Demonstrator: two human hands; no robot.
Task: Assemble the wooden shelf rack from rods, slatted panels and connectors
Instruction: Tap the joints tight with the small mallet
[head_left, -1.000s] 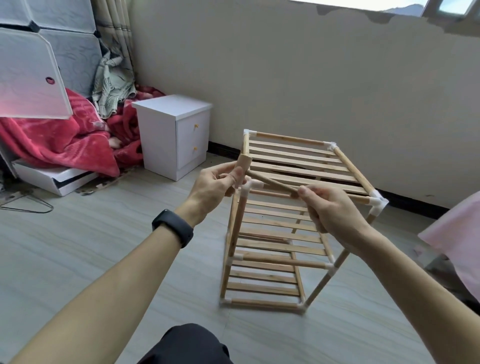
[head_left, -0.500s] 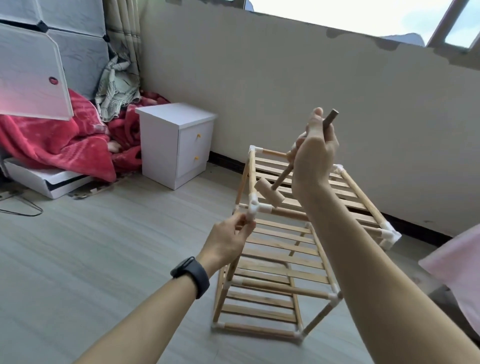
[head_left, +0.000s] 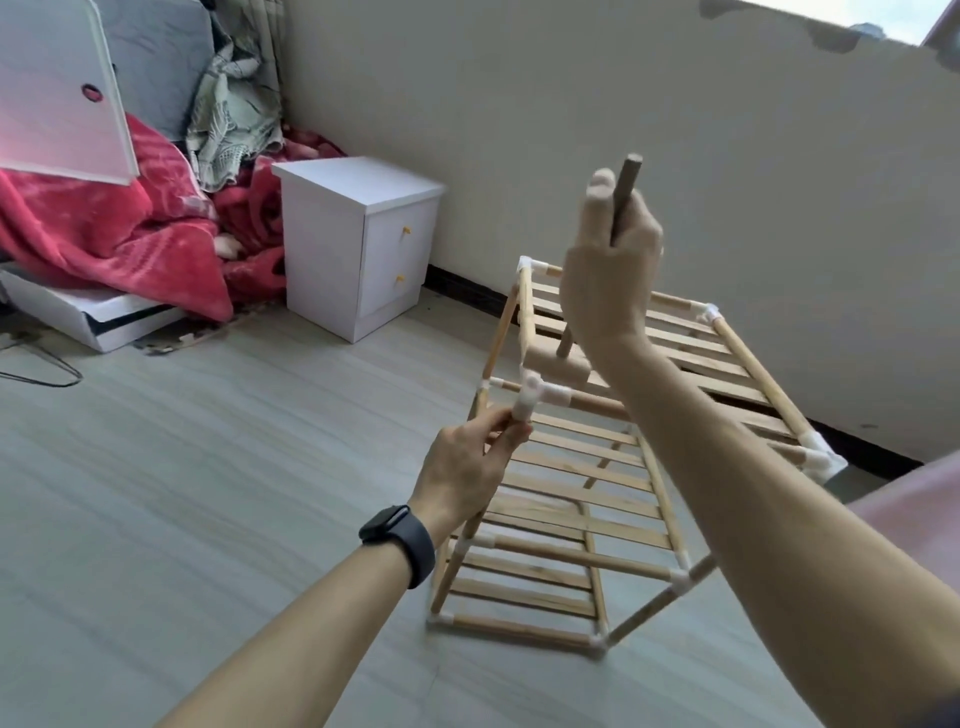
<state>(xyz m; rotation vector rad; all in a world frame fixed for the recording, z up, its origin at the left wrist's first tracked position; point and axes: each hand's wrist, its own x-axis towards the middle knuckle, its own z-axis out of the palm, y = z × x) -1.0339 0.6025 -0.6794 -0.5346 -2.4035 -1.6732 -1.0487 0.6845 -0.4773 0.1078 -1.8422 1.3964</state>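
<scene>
Though blurred, pale slatted wooden rack (head_left: 587, 480)

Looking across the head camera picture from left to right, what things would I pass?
Red blanket → white cabinet → left hand pinching the rack → right hand gripping the mallet → pink fabric at the edge.

I've got a white bedside cabinet (head_left: 358, 244) by the wall (head_left: 519, 130), red blanket (head_left: 104, 234) heaped beside it (rumpled).
</scene>
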